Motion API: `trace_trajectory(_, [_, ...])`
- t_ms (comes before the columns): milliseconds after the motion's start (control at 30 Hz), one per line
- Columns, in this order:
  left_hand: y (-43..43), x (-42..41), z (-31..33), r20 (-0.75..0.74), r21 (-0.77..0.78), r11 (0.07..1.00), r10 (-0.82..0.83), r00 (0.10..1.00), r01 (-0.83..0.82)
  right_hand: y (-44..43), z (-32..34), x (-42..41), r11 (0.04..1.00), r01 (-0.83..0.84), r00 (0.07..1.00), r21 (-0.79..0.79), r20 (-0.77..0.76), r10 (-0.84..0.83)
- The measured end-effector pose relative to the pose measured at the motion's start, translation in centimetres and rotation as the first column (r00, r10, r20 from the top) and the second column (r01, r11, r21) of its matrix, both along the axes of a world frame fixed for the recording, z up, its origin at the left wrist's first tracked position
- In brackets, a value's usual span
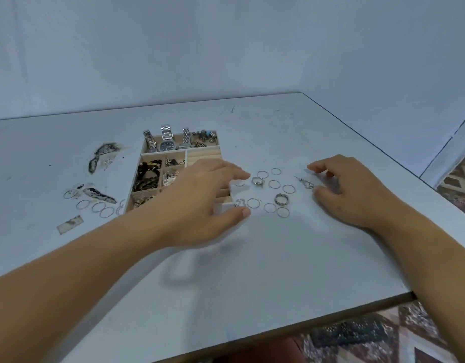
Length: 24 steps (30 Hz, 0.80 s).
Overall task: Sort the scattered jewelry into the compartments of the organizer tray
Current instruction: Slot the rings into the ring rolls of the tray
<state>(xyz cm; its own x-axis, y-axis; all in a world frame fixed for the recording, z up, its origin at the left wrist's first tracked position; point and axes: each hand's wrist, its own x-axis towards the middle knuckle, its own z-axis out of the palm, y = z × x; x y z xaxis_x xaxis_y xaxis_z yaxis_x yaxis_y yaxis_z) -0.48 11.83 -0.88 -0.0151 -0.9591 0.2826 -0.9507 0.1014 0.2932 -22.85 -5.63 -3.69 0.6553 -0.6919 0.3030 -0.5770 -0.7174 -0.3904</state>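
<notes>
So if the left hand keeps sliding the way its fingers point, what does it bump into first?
Probably the twisted silver ring, which lies just past the fingertips of the left hand. A thin ring sits almost under those fingertips, so it could touch that one first; depth is hard to judge.

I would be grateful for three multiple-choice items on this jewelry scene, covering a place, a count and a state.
1. Where do the silver wristwatches sit?
A. Far row of the wooden organizer tray
B. On the grey table
C. In the right hand

2. How many watches show there?
A. One
B. Three
C. Six

3. What is the right hand doing?
A. Lying flat, palm up
B. Fingers curled near a silver hooked earring
C. Clutching a watch

Answers: 1 A, they stand in the tray's far compartment. 2 B, three bands are visible. 3 B, thumb and fingers bracket the earring; whether they touch is unclear.
</notes>
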Motion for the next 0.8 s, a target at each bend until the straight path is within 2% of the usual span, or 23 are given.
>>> trace_trajectory(167, [-1.2, -0.1, -0.3, 0.004, 0.041, 0.999, 0.033, 0.999, -0.034, -0.2, -0.2, 0.1, 1.0, -0.007, 1.0, 0.008, 0.023, 0.007])
trace_trajectory(367, [-0.5, 0.9, -0.7, -0.045, 0.064, 0.998, -0.004, 0.999, 0.007, -0.3, 0.1, 1.3, 0.999, 0.018, 0.999, 0.034, 0.026, -0.019])
trace_trajectory(567, [-1.2, -0.1, -0.5, 0.179, -0.011, 0.998, 0.07, 0.981, -0.07, -0.1, 1.2, 3.6, 0.972, 0.121, 0.991, 0.203, -0.073, -0.108])
trace_trajectory(667, [-1.7, -1.0, -0.1, 0.241, 0.029, 0.989, 0.137, 0.961, -0.148, -0.4, 1.3, 4.1, 0.962, 0.158, 0.976, 0.223, -0.18, -0.119])
trace_trajectory(733, [-1.8, -1.4, 0.1, 0.275, 0.061, 0.98, 0.164, 0.947, -0.187, -0.6, 1.0, 4.0, 0.968, 0.128, 0.983, 0.216, -0.157, -0.094])
trace_trajectory(800, [-1.9, -1.7, 0.4, 0.273, 0.09, 0.972, 0.187, 0.944, -0.219, -0.6, 0.8, 3.6, 0.966, 0.047, 0.998, 0.254, -0.041, -0.037])
